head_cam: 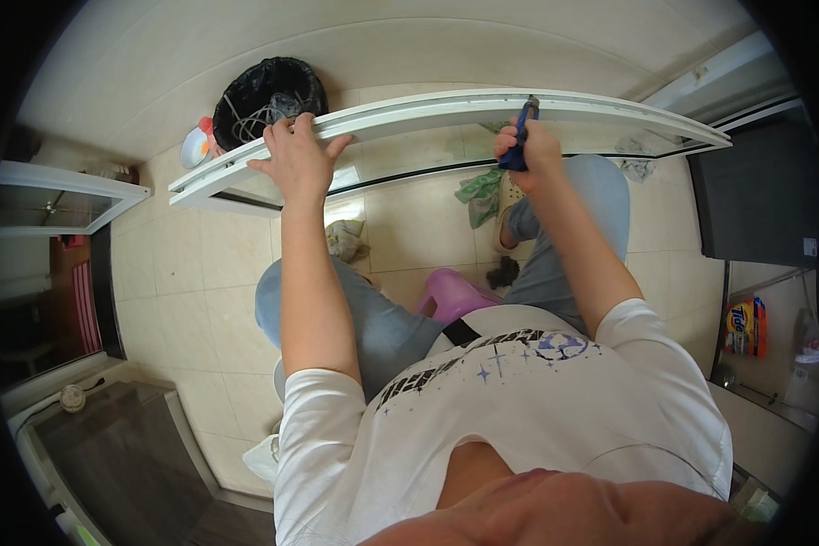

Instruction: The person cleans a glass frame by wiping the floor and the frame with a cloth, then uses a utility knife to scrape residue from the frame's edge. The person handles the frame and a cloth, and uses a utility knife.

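Note:
A white-framed glass panel [437,108], perhaps a window sash or door, stands on its edge across the floor before me. My left hand [300,160] holds its upper edge near the left end, fingers spread over the frame and thumb to the right. In my right hand [534,147] is a small blue-handled tool [523,133]; its exact kind is unclear. The tool's dark tip meets the groove along the panel's upper edge, right of the middle. Part of the handle is hidden by my fingers.
Behind the panel's left end stands a bin [270,102] lined with a black bag, beside a white bowl [195,148]. Rags [481,198] lie by my foot. A purple plastic stool [454,293] is between my legs. A dark cabinet [754,191] stands at right.

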